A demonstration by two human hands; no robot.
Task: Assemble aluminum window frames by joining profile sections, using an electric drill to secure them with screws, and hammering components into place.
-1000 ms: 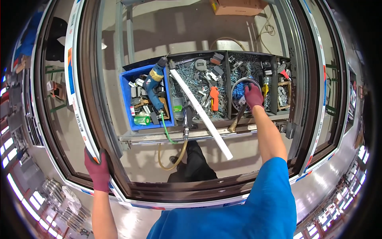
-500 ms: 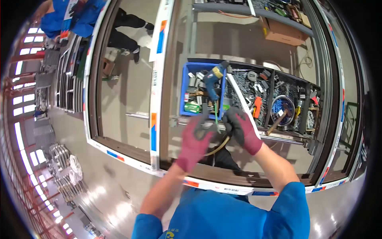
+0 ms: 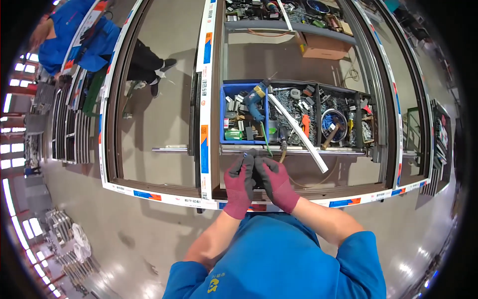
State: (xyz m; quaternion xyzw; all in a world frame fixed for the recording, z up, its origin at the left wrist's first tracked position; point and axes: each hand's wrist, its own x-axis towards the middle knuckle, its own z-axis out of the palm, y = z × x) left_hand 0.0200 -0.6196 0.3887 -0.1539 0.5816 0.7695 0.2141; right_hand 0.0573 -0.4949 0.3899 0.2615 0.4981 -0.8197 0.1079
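A person in a blue shirt looks down at both hands, held together in front of the chest above a large brown window frame [image 3: 164, 187] that lies flat. Both hands wear dark red gloves. The left hand [image 3: 240, 182] and right hand [image 3: 275, 182] touch at the fingertips, which are pressed together around a small part [image 3: 246, 155], too small to identify; a blue tip shows at the top of the left fingers.

Just beyond the hands, under the frame, stands a cart with a blue bin [image 3: 242, 112] and grey trays [image 3: 318, 117] full of tools and hardware. A blue drill [image 3: 255, 101] lies across the bin, and a long white strip [image 3: 298, 132] lies slanted across the trays. A cardboard box [image 3: 323, 47] sits farther back.

At upper left another person in blue [image 3: 74, 37] stands by the frame.

The work seems at an early step: the part is in hand and not yet fitted anywhere on the frame.
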